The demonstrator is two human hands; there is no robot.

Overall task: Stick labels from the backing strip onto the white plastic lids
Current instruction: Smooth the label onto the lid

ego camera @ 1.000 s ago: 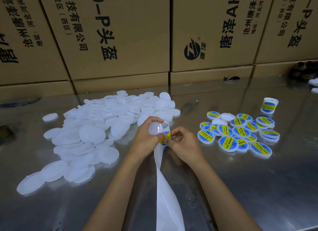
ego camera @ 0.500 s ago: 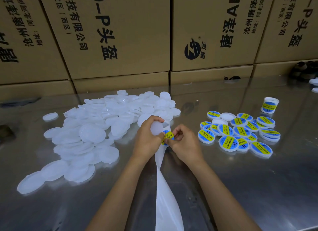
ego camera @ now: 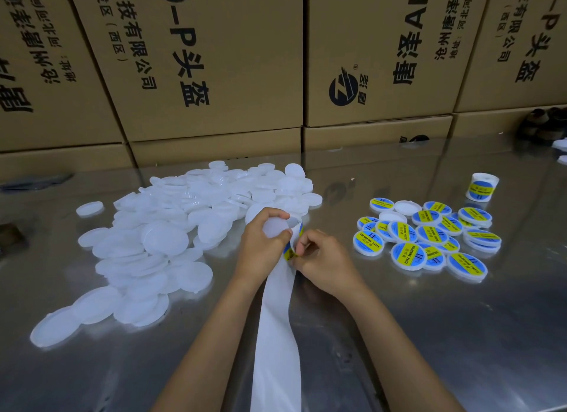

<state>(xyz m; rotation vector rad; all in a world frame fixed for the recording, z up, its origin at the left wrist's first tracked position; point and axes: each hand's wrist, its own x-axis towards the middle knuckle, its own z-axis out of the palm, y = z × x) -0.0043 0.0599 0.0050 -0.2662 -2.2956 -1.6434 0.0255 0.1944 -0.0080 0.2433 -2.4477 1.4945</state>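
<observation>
My left hand grips one white plastic lid together with the top of the white backing strip, which hangs down toward me between my forearms. My right hand pinches a yellow-and-blue label at the strip's edge, just under the lid. A big heap of bare white lids lies to the left. Several labelled lids lie in a cluster to the right.
The work surface is a shiny metal table. A label roll stands at the back right. Printed cardboard boxes form a wall along the table's far edge. A lone white lid lies at the far left.
The label has come further off the strip under my right fingers. The lid in my left hand has tilted slightly. Both hands stay in the same spot.
</observation>
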